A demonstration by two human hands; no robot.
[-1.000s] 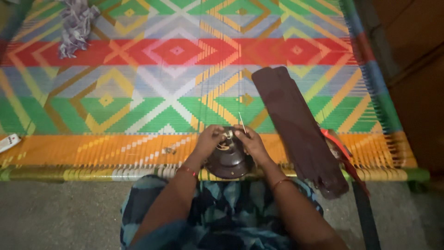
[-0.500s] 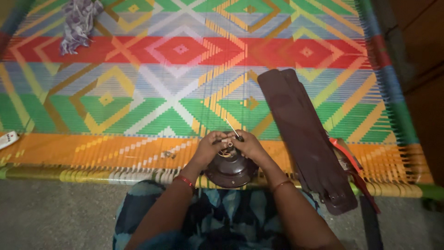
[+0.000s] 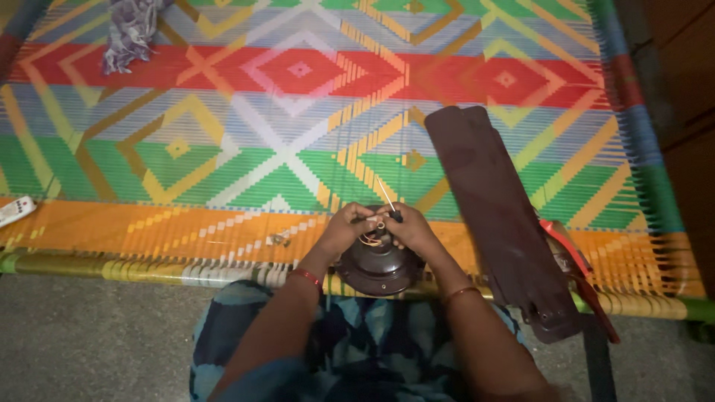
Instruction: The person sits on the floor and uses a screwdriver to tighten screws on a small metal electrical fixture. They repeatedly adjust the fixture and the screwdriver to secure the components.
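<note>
A round dark brown fan motor housing [image 3: 378, 266] rests at the near edge of a brightly woven cot [image 3: 298, 134]. Both hands are on its top. My left hand [image 3: 345, 226] pinches thin wires at the motor's centre. My right hand [image 3: 408, 227] grips a thin screwdriver [image 3: 387, 199] whose light shaft points up and away from me. Orange wires [image 3: 370, 240] show between the two hands. What the fingers cover on the motor's top is hidden.
Dark brown fan blades [image 3: 495, 216] lie stacked to the right on the cot, with a red-handled tool [image 3: 577, 272] beside them. A small cluster of loose metal parts [image 3: 281, 239] lies left of the motor. A crumpled cloth [image 3: 132, 31] sits far left; a white device [image 3: 15, 211] lies at the left edge.
The view has shifted slightly. My hands stay on the motor's top, with small movements of the fingers and screwdriver.
</note>
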